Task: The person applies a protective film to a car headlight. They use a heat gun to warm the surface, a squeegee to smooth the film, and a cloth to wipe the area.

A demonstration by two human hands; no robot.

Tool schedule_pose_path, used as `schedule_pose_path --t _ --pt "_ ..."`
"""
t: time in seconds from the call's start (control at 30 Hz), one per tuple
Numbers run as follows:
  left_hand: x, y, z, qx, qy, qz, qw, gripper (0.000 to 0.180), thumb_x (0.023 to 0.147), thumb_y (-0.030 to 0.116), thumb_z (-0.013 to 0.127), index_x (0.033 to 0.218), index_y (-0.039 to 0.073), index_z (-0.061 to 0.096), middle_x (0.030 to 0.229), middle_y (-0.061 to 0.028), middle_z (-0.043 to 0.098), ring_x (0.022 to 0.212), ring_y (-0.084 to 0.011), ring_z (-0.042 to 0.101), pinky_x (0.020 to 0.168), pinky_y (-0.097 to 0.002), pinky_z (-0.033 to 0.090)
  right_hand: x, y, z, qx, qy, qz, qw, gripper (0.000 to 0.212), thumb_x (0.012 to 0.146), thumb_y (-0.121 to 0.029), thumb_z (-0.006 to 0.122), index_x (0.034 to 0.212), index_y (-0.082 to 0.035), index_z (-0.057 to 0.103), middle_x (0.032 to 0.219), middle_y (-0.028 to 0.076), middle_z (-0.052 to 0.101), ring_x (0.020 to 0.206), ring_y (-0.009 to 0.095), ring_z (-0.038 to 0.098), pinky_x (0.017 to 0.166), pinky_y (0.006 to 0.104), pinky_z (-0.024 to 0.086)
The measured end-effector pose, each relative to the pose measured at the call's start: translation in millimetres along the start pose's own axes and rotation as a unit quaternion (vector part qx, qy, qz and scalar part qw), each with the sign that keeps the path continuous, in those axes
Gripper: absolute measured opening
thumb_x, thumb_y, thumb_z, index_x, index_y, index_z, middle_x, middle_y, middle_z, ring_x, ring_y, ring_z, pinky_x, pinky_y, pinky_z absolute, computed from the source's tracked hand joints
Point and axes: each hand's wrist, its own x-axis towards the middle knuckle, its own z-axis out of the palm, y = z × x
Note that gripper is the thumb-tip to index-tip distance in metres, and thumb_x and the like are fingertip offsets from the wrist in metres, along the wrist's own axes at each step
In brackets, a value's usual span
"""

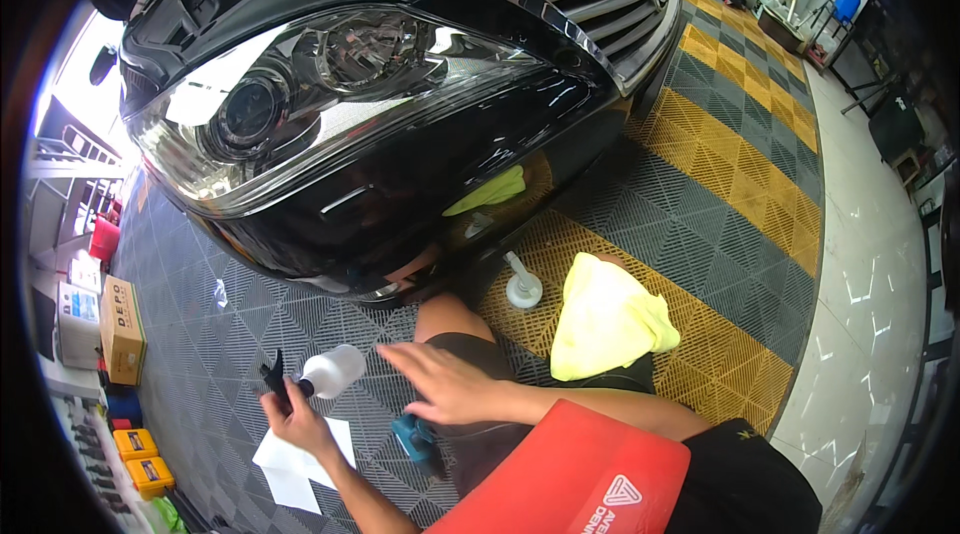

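A white spray bottle [325,372] with a black trigger head is gripped at the neck by the left hand [293,419], fingers curled around the trigger, at about seven o'clock in the head view. The bottle lies nearly level, its base pointing toward three o'clock. The right hand [447,384] is held open, fingers spread and empty, just beside the bottle's base, above the bent knee. A yellow microfibre cloth [605,319] is draped over the other thigh at four o'clock, and a small white capped bottle [522,286] stands on the yellow floor grating [740,174] near it. A black car bumper [400,204] and headlight [300,94] fill twelve o'clock.

The bottle would best be steadied at its body with the open hand before anything is turned or squeezed, and the nozzle kept aimed away from the face and the headlight lens.
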Motion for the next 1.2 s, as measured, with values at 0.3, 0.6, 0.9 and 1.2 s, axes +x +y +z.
schedule_pose_path --t 0.3,0.6,0.9,1.2 --pt "-21.0 225.4 13.6 -0.09 -0.228 0.09 0.965 0.049 0.099 0.04 0.066 0.118 -0.005 0.064 0.111 -0.011 0.064 0.083 -0.0133 0.055 0.073 -0.0291 0.043 28.7 -58.0 -111.7 0.186 0.291 -0.016 0.938 0.061 0.082 -0.001 0.075 0.141 -0.001 0.056 0.12 0.019 0.068 0.101 0.028 0.07 0.088 0.0385 0.057" --pt "57.7 186.7 110.8 0.224 -0.061 0.189 0.954 0.081 0.087 0.035 0.084 0.152 0.002 0.049 0.154 -0.0267 0.049 0.133 -0.0403 0.058 0.108 -0.0413 0.047 8.2 80.8 -271.4 0.648 0.298 0.086 0.695 0.033 0.087 -0.009 0.055 0.119 -0.003 0.063 0.111 0.017 0.07 0.057 0.02 0.057 0.06 0.0437 0.055" --pt "51.1 187.2 133.7 0.23 -0.077 0.135 0.961 0.087 0.079 0.041 0.089 0.148 0.003 0.055 0.153 -0.032 0.047 0.142 -0.0431 0.048 0.112 -0.044 0.045 42.3 59.7 -258.8 0.584 0.265 0.094 0.761 0.026 0.087 -0.008 0.053 0.11 -0.001 0.062 0.101 0.017 0.069 0.054 0.018 0.059 0.054 0.0406 0.058" --pt "51.3 186.0 130.6 0.251 -0.058 0.137 0.957 0.087 0.077 0.04 0.09 0.148 0.005 0.056 0.152 -0.0314 0.048 0.14 -0.0425 0.051 0.109 -0.0415 0.046 -111.6 88.4 -344.4 0.124 0.512 0.089 0.845 0.039 0.09 0.001 0.059 0.128 0.006 0.061 0.128 0.015 0.066 0.078 0.014 0.067 0.074 0.0293 0.056"
